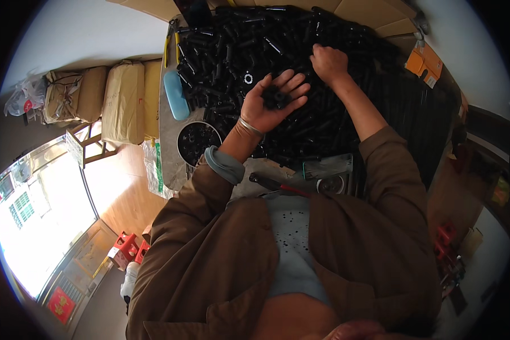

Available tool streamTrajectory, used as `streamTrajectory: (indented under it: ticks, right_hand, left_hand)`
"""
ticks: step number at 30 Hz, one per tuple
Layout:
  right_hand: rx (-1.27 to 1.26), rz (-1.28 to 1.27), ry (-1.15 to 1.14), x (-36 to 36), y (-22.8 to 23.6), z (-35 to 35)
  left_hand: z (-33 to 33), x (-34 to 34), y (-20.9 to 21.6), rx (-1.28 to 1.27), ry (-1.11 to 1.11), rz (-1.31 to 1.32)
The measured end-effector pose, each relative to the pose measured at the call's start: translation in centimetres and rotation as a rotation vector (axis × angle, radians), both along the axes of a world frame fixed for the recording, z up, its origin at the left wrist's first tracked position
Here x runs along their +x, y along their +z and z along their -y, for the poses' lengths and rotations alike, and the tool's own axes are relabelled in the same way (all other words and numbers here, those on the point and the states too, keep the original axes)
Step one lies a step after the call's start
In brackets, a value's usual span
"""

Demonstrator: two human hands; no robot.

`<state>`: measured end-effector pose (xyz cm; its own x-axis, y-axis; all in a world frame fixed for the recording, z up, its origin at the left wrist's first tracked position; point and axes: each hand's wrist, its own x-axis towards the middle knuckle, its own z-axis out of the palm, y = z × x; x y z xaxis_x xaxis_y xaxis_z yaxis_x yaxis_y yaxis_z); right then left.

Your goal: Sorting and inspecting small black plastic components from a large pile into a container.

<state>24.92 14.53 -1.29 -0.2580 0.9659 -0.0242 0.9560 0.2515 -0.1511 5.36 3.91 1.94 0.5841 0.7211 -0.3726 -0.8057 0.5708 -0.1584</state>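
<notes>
My left hand (pixel 260 110) is turned palm up, fingers spread and slightly curled, with a little heap of small black ring-like parts (pixel 276 98) resting in the palm. Farther off and to the right, my right hand (pixel 330 63) is closed over the far part of a wide pile of black tube-shaped pieces (pixel 232 54). Whatever its fingers pinch is hidden. A single ring with a pale, toothed face (pixel 248 77) lies on the pile, just left of my left fingertips. Left of my left wrist stands a round metal bowl (pixel 179 148) of small black parts.
A light-blue case (pixel 176 96) and yellow-handled tools (pixel 167 50) lie along the table's left side. Close to my body are red-and-black-handled pliers (pixel 269 182), a clear tray (pixel 327 168) and a round tin (pixel 330 185). An orange box (pixel 424 63) is at the far right.
</notes>
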Motion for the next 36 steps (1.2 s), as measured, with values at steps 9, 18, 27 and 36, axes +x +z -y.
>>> streamTrajectory:
  ticks: [9, 18, 27, 36]
  right_hand:
    - [-0.176, 0.05, -0.049, -0.2, 1.8, 0.2]
    - [-0.786, -0.694, -0.007, -1.5, 9.8, 7.8]
    - [-0.441, -0.128, 0.139, -2.4, 1.6, 6.7]
    - [-0.447, -0.48, -0.132, 1.7, 4.5, 0.7]
  left_hand:
    - [3.7, 1.0, -1.0, -0.061, -0.132, 0.008]
    - [4.0, 0.2, -1.3, -0.082, -0.16, -0.121]
    - [8.1, -0.5, 0.2, -0.054, -0.381, -0.254]
    - [9.2, -0.6, -0.1, -0.014, -0.391, -0.149]
